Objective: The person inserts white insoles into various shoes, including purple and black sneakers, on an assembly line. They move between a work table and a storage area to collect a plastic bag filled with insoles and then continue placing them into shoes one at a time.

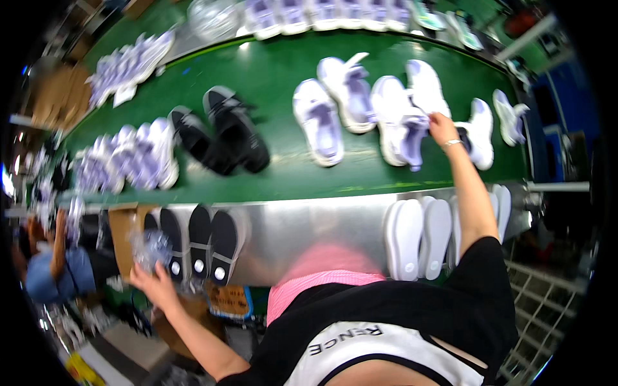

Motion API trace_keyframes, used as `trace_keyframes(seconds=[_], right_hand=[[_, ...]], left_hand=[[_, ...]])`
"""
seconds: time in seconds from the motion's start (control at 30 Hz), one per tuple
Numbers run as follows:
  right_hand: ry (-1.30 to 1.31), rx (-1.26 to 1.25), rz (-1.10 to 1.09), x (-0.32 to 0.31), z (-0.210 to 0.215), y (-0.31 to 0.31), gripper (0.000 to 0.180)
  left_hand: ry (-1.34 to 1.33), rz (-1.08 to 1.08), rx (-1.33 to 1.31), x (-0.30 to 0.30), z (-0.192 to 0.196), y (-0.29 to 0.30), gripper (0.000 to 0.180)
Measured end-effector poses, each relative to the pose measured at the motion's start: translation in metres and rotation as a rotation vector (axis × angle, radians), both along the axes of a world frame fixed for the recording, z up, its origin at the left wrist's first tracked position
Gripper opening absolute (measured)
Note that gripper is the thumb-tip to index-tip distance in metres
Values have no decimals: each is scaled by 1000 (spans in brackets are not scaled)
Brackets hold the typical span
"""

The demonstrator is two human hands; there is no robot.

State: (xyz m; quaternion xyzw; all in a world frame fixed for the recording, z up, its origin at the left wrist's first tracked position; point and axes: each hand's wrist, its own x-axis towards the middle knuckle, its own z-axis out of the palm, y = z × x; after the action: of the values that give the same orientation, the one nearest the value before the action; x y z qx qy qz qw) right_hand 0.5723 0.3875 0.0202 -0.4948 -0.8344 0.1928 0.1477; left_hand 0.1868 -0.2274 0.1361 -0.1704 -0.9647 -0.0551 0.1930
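My right hand [443, 128] reaches across the green bench, its fingers closed at the heel end of a white and lavender shoe [387, 106]. Right beside that hand lies another white shoe [427, 85]; the exact grip point is partly hidden. My left hand [153, 283] is low at the left with fingers spread. A crumpled clear plastic wad [151, 248] is at its fingertips, in front of a cardboard box [125, 231]. To the left of the shoe in my right hand stands a pair of white and lavender shoes [318, 122].
Black shoes [235, 128] stand mid-bench, with lavender shoes [138, 154] clustered left of them. On the metal ledge [309, 225] are dark insoles [225, 248] and white soles [404, 238]. More shoes [325, 16] line the far shelf. Another person [55, 270] is at far left.
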Motion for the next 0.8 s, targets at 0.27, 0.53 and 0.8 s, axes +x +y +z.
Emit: trace_keyframes(seconds=[0.27,0.53,0.8], right_hand=[[-543,84,-366,-18,11,-11,67],[-46,-378,-380,52,16,16,25],[-261,-5,433,-10,53,-99,57]], left_hand=[[-566,-554,406,80,-15,186,34],[-499,-1050,-18,132,-68,369,64],[-474,-888,-415,169,-95,475,82]])
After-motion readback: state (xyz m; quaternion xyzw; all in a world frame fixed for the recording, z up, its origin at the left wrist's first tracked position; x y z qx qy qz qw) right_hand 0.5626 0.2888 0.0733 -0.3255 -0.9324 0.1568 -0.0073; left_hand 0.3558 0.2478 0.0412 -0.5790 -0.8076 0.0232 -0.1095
